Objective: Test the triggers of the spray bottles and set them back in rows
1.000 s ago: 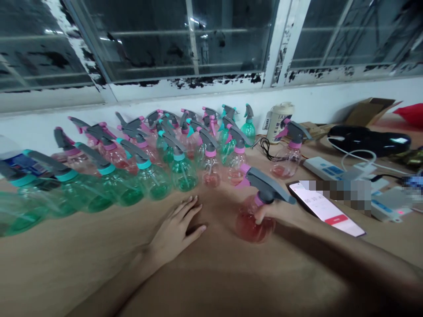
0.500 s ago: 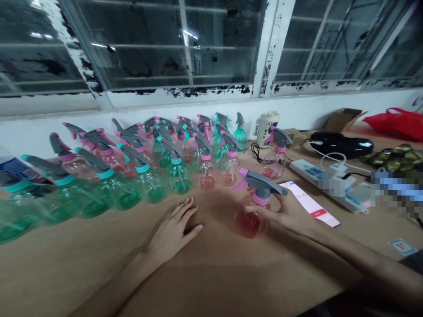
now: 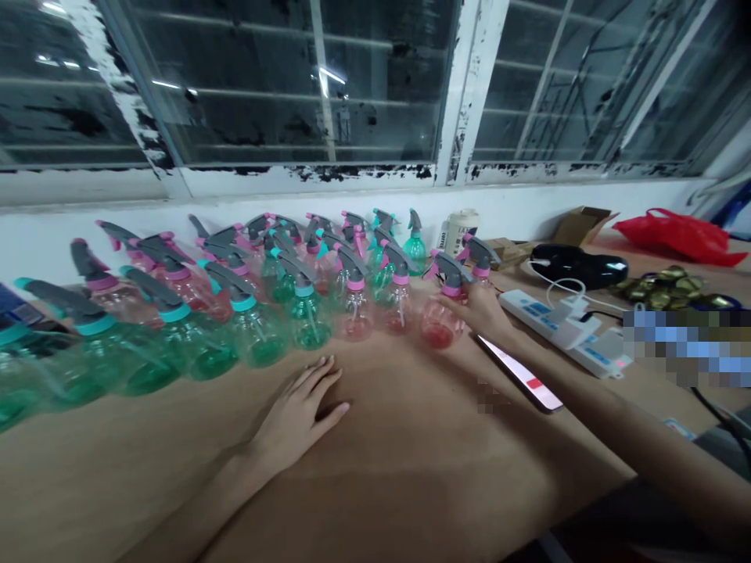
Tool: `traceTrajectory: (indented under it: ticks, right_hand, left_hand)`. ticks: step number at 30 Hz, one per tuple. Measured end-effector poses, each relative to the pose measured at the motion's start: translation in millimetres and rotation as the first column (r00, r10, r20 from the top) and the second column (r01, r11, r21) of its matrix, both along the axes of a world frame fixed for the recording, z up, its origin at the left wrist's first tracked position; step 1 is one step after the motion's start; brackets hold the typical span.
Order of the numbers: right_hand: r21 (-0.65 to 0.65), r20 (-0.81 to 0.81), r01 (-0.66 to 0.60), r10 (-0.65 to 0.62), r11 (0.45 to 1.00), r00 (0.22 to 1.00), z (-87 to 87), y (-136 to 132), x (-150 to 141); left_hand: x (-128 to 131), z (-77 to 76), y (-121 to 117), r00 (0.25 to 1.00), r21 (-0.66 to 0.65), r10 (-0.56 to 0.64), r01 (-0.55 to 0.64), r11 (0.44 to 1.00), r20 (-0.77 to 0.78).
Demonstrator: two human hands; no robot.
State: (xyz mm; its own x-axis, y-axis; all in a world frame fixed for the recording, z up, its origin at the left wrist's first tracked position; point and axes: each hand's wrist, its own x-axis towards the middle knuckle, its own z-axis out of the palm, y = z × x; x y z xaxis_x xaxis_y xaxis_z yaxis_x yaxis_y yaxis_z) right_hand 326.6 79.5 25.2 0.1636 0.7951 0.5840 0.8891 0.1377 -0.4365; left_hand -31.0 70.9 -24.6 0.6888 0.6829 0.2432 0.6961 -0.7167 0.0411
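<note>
While right hand [image 3: 484,310] on pink-collared bottle [image 3: 438,331], open tabletop [image 3: 404,426] toward left hand [image 3: 296,418].

wide dark windows [image 3: 246,70] filling the top, pale bars [image 3: 318,39] crossing the panes, white frames [image 3: 474,86] blotched black, a bright light streak [image 3: 332,76] gleaming there, white wall [image 3: 516,209] beneath, brown tabletop [image 3: 375,446] sweeping forward, shadow darkening its near right edge

- Open tabletop [image 3: 399,461] stretches between the left hand [image 3: 299,410] and the right forearm [image 3: 592,410].
- Packed spray bottles [image 3: 258,336] wall off the back left, just beyond the left hand.
- A phone [image 3: 519,374] and power strip [image 3: 528,307] flank the right forearm, crowding passage there.
</note>
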Motion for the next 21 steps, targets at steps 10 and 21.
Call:
traceTrajectory:
  ticks: [10, 21]
  right_hand:
    - [0.016, 0.008, 0.125, -0.125, 0.992, 0.992, -3.1, 45, 4]
    - [0.118, -0.150, 0.052, -0.034, 0.992, 0.988, -1.7, 5, 0]
  left_hand:
    - [0, 0.8, 1, 1.000, -0.022, -0.002, 0.002, 1.000, 0.011]
    - [-1, -2.8, 2, 0.999, -0.002, -0.011, 0.011, 1.000, 0.040]
